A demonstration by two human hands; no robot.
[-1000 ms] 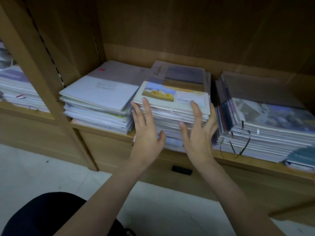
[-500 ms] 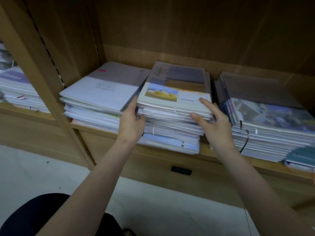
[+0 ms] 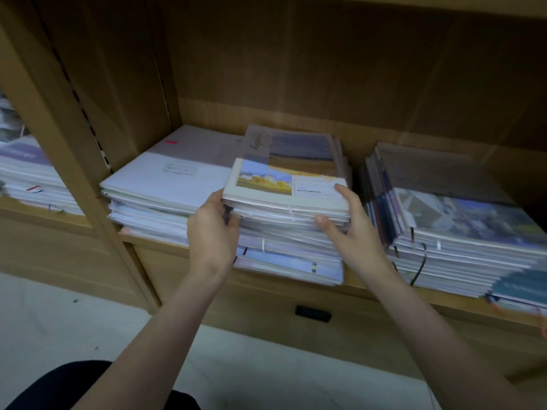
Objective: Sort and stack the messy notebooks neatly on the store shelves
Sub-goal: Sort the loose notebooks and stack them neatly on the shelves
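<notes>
- Gripping both ends of the middle stack [image 3: 284, 232], we have our left hand [image 3: 211, 232] curled round its left edge and our right hand [image 3: 349, 232] clamped on its right corner, thumb on the yellow-landscape notebook [image 3: 284, 184] on top.
- Left of the middle stack lies the pale stack [image 3: 154, 187], touching or nearly touching it.
- Middle stack itself sits on the wooden shelf [image 3: 370, 291], its lower notebooks fanned out over the front lip.
- Right of it stands the dark-spined stack [image 3: 461, 232], just beside our right hand.
- Risk, as we judge it: lifting only the upper notebooks could drag the overhanging lower ones off the lip, or snag our right hand on the neighbour's dangling black band [image 3: 420, 267].
</notes>
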